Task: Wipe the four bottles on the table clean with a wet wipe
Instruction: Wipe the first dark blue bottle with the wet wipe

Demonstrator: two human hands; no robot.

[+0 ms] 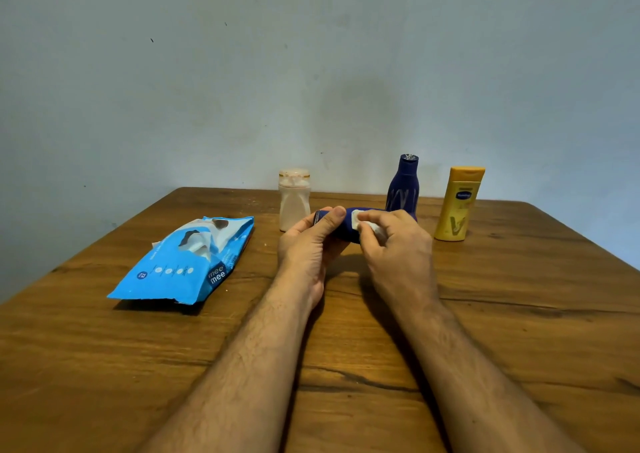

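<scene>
A small blue bottle is gripped sideways by the left hand above the table's middle. A white wipe is pinched against it by the right hand.

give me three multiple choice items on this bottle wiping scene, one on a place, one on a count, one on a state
1. Where does the wipes pack lie on the table?
A. to the left of the hands
B. behind the yellow bottle
C. right of the hands

2. How many bottles stand upright?
A. one
B. three
C. four

3. What is the state of the held blue bottle?
A. upright on the table
B. inside the pack
C. on its side, lifted in the hands

Answers:
1 A, the pack lies left of the left hand.
2 B, the white bottle, the standing blue bottle and the yellow bottle stand.
3 C, the left hand grips it while the right hand presses a wet wipe on it.
</scene>
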